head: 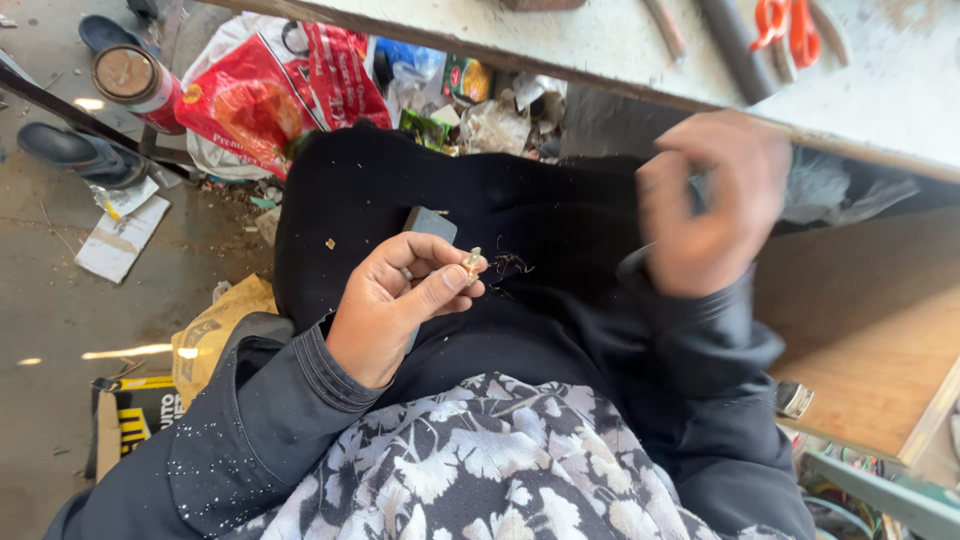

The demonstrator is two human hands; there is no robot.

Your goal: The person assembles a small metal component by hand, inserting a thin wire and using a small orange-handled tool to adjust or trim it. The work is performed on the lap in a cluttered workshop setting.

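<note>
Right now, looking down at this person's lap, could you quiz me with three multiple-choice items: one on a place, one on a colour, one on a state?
1. Where do the scissors lie?
A. on the white bench top
B. on the floor
C. in the lap

2. What colour are the scissors' handles?
A. blue
B. orange
C. black

3. How is the left hand?
A. flat and open
B. out of sight
C. pinching a small pale piece

Answers:
1 A: the scissors rest on the white bench top at upper right.
2 B: both handle loops are orange.
3 C: the left hand grips the small pale piece between thumb and fingers; the right hand is blurred.
</note>
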